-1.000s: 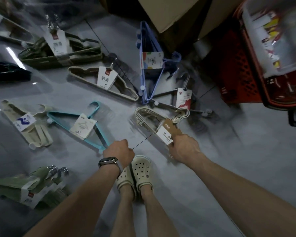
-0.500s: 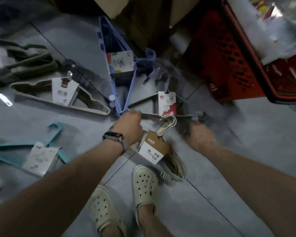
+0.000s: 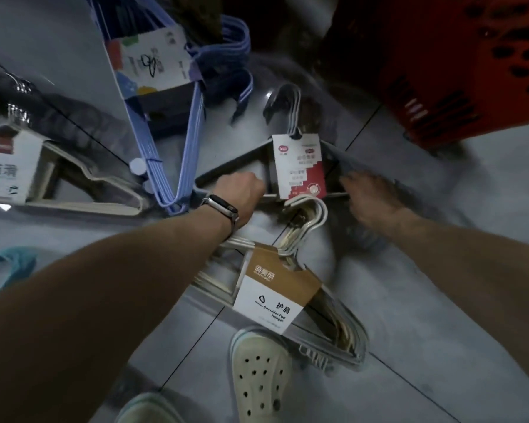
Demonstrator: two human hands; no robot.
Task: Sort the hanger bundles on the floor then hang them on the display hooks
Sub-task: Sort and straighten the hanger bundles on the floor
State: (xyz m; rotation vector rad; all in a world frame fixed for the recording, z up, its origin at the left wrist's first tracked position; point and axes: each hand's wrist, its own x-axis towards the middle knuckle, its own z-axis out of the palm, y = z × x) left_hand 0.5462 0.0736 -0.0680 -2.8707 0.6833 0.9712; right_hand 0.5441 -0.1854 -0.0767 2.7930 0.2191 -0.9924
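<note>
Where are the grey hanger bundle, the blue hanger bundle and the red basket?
grey hanger bundle (image 3: 300, 166): head view, on its red-and-white label.
blue hanger bundle (image 3: 151, 56): head view, on its white label card.
red basket (image 3: 471, 71): head view, on its perforated wall.

On floor: grey bundle (image 3: 298, 166), red-white tag, centre; cream bundle (image 3: 275, 294), brown-white sleeve, just below; blue bundle (image 3: 165, 178) upper left; beige bundle (image 3: 89, 207) far left.

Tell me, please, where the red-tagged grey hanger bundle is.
Head view, centre: the grey hanger bundle lies on the floor between the left hand and right hand, beyond the cream bundle.
</note>
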